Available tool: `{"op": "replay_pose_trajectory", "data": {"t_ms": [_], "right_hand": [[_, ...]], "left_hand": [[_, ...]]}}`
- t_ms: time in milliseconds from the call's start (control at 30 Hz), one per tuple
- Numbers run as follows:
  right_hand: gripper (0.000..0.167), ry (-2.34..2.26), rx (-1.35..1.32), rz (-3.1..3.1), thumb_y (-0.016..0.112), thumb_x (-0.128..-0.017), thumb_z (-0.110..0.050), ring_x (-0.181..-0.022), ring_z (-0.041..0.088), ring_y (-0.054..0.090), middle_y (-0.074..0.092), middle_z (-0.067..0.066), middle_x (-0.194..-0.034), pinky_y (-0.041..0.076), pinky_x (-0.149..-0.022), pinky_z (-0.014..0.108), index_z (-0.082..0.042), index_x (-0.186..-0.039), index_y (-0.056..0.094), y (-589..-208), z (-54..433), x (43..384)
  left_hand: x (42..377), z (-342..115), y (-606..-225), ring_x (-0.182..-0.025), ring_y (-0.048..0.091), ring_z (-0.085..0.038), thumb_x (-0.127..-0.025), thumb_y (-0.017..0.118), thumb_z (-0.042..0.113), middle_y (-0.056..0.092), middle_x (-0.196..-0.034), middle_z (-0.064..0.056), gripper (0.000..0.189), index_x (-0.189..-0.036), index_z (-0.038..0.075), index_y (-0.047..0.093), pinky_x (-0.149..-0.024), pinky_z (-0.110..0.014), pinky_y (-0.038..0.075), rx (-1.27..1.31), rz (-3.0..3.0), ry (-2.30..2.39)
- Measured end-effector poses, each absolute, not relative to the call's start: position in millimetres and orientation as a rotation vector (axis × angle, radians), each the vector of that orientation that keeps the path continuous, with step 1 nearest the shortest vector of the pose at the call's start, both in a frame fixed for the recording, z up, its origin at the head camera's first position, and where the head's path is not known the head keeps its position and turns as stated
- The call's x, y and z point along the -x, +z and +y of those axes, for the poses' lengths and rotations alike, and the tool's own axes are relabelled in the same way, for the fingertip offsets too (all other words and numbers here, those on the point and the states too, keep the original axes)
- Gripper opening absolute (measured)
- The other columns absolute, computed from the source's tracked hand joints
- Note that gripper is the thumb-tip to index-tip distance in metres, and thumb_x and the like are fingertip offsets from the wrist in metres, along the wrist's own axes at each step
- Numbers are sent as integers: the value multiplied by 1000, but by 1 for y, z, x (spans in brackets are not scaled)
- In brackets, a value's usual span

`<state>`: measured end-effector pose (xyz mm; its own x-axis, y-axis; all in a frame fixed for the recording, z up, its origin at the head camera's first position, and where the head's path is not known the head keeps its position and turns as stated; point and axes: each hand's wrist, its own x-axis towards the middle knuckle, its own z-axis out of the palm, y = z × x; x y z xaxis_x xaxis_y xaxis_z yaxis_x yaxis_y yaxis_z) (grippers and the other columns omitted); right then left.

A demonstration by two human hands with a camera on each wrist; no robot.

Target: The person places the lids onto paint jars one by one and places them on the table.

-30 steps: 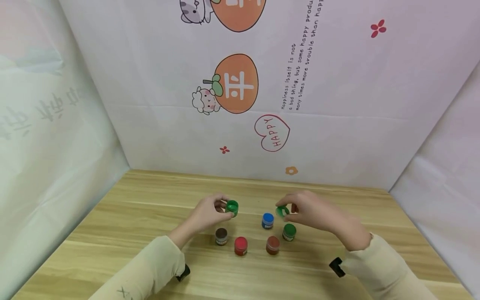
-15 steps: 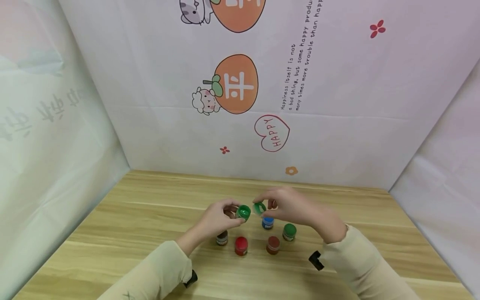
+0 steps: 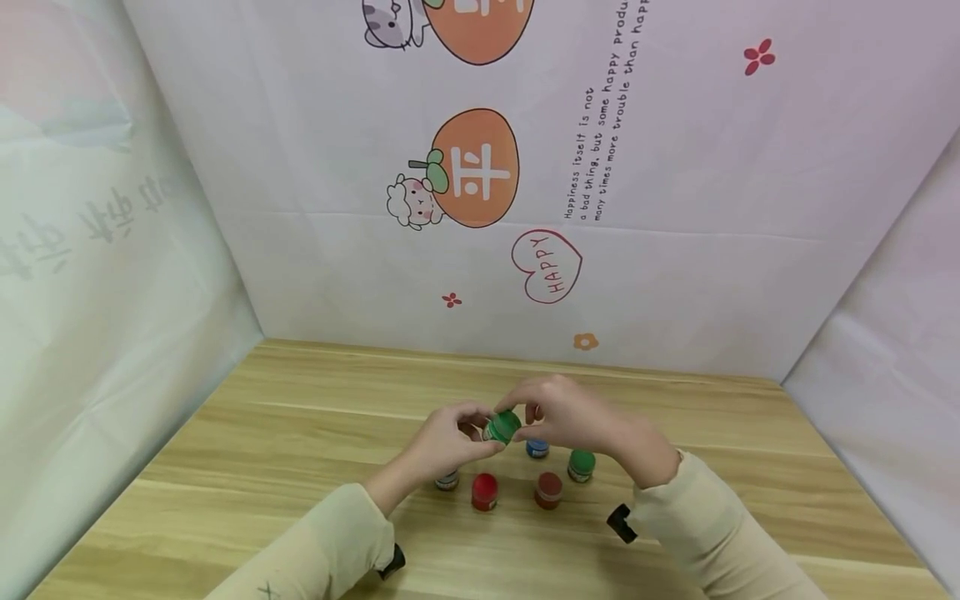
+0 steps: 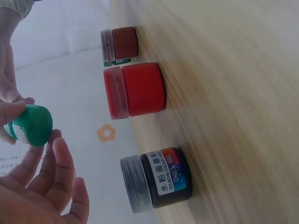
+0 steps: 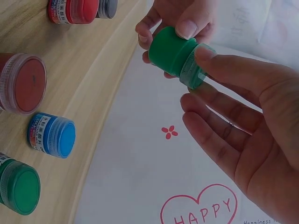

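Note:
Above the table, my left hand (image 3: 441, 443) grips a small green gouache paint jar (image 3: 493, 430) by its body, tilted toward the right. My right hand (image 3: 567, 414) pinches the clear-rimmed green lid (image 5: 191, 70), which sits against the jar's mouth. In the right wrist view, thumb and forefinger hold the lid's edge while the other fingers are extended off it. The left wrist view shows the jar's green base (image 4: 39, 126) between the left thumb and fingers. Whether the lid's thread has caught cannot be told.
Below the hands stand lidded paint jars: a black one (image 4: 159, 179) partly behind the left hand, a red one (image 3: 484, 492), a reddish-brown one (image 3: 548, 490), a blue one (image 3: 537, 449) and another green one (image 3: 581, 465). A printed white sheet (image 3: 337, 275) rises behind the wooden table (image 3: 300, 392).
My hands have come together: the left moved right with the open green jar, the right moved left with its lid. The lid now meets the jar's mouth. The standing jars stayed put.

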<state>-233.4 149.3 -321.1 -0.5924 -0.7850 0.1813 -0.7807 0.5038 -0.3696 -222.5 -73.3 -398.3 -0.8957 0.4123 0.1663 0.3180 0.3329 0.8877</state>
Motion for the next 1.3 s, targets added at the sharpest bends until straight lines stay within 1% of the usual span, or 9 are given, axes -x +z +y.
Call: {"op": "replay_pose_trajectory", "data": {"t_ms": [233,400,700,767,833,900,967,1100,1300], "right_hand": [[20,-678,1387,2716,81,-90,-12,-68,3,56,73,-2,-102,51,-60,22,-8,-110,78,-323,149,234],[14,-663,1347,2748,79,-93,-23,-71,4,59,71,-7,-92,52,-63,21,-10,-99,78,-323,149,232],[31,-615,1244,2844,69,-100,-34,-55,0,43,53,-12,-65,40,-52,21,-15,-76,64,-324,149,227],[27,-626,1247,2843,69,-100,-34,-59,1,50,61,-8,-72,44,-55,21,-11,-85,70,-324,150,227],[22,-658,1266,2807,72,-98,-30,-72,6,61,70,-3,-90,52,-64,24,-8,-102,74,-323,153,227],[29,-696,1322,2745,76,-95,-20,-91,14,68,72,3,-111,57,-77,31,-6,-120,72,-323,156,228],[34,-720,1393,2676,78,-91,-9,-103,19,67,69,3,-122,57,-85,35,-9,-125,71,-322,159,229],[36,-749,1489,2580,77,-88,6,-106,15,66,69,-1,-120,56,-90,33,-10,-120,73,-323,161,231],[31,-794,1440,2552,75,-92,1,-96,12,69,71,4,-116,57,-84,27,-3,-123,72,-324,160,230]], "left_hand": [[220,-70,-397,-86,61,-14,-88,81,17,68,-95,2,32,-116,3,72,-72,-27,52,-695,2479,1648],[218,-67,-398,-84,60,-13,-88,83,20,70,-94,3,30,-114,7,75,-70,-26,51,-701,2484,1671],[215,-64,-395,-85,61,-13,-86,84,25,69,-95,5,34,-115,9,76,-70,-29,52,-685,2525,1638],[215,-64,-395,-85,61,-13,-86,84,26,69,-95,6,34,-115,10,76,-71,-29,52,-678,2519,1642],[216,-64,-396,-85,62,-14,-86,83,25,70,-95,5,34,-115,8,76,-71,-29,52,-678,2509,1654],[216,-65,-396,-85,62,-14,-87,83,25,70,-94,6,33,-114,8,76,-71,-29,52,-670,2498,1662],[216,-66,-396,-85,61,-15,-87,83,24,69,-94,6,32,-113,8,76,-70,-29,52,-662,2495,1664],[216,-66,-396,-84,61,-14,-87,84,25,69,-94,1,28,-110,11,76,-69,-28,51,-667,2497,1665],[214,-64,-396,-84,61,-15,-86,85,25,71,-95,-5,28,-109,12,77,-69,-27,51,-673,2503,1673]]}}
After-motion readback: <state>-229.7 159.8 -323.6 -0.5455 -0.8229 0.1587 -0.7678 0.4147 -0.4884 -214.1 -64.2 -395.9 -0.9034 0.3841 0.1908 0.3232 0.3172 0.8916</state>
